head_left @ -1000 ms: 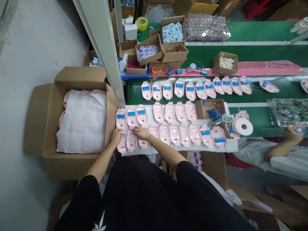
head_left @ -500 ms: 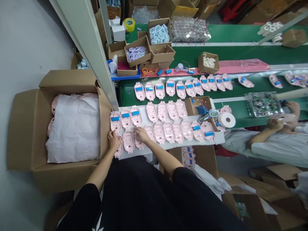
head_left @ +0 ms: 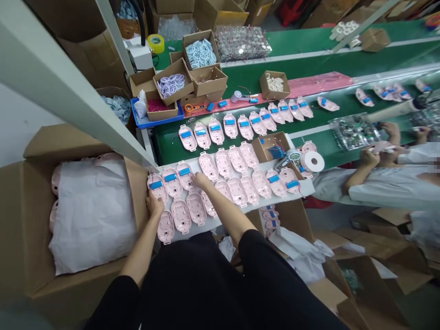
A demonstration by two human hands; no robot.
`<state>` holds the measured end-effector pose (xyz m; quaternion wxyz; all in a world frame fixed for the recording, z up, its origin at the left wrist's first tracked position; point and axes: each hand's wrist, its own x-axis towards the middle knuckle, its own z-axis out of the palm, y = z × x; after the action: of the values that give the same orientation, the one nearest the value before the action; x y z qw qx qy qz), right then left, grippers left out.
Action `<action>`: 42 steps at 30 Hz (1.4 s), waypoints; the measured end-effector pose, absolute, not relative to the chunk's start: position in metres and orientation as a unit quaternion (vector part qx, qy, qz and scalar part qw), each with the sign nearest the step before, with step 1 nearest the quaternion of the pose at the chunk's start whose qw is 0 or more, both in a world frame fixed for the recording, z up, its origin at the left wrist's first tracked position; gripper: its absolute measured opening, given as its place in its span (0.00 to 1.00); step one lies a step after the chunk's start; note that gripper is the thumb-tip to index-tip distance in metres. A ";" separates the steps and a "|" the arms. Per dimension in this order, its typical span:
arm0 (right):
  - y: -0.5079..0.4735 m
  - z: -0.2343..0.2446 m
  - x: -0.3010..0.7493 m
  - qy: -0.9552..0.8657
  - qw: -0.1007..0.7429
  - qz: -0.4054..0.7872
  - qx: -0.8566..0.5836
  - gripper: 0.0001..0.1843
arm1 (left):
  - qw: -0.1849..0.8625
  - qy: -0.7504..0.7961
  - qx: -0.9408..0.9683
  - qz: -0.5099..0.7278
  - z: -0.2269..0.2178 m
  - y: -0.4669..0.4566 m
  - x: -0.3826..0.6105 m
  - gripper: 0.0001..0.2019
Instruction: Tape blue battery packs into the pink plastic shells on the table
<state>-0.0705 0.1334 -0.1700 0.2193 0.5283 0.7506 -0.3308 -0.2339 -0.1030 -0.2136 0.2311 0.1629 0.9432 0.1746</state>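
Observation:
Three pink plastic shells carrying blue battery packs stand side by side at the left end of a white board [head_left: 178, 236]. My left hand [head_left: 154, 204] has its fingers closed on the near edge of the leftmost pink shell [head_left: 160, 193]. At the other end of this trio, my right hand [head_left: 201, 180] grips the right side of the third pink shell [head_left: 186, 181]; its fingertips are partly hidden. Between them sits the middle pink shell [head_left: 173, 187]. Below lies a row of pink shells without packs, including one pink shell [head_left: 166, 227] nearest my body.
A carton [head_left: 34, 192] with paper-covered pink parts stands left, beside a slanting metal post [head_left: 85, 91]. Beyond the board, a green conveyor [head_left: 165, 151] carries more shells. A small box [head_left: 257, 149] and white tape roll [head_left: 312, 161] sit right, near a co-worker's hands [head_left: 374, 153].
My hands have moved from the near row of bare shells up to the row with blue packs. The camera view has shifted and tilted.

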 end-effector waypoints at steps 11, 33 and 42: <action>0.188 -0.171 -0.022 0.796 0.206 -0.376 0.427 0.19 | 0.102 0.941 0.123 0.300 -0.136 -0.136 -0.208 0.13; 0.194 -0.155 0.031 0.762 -0.002 -0.492 0.421 0.22 | 0.111 0.897 0.117 0.411 -0.167 0.064 -0.235 0.14; 0.065 -0.134 0.045 0.611 0.060 -0.717 0.330 0.24 | 0.133 0.911 0.108 0.376 -0.114 -0.123 -0.133 0.17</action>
<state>0.0451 0.0651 -0.1342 0.0597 0.3304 0.6110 -0.7169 -0.1332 -0.1233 -0.1143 0.1327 0.1078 0.9108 0.3759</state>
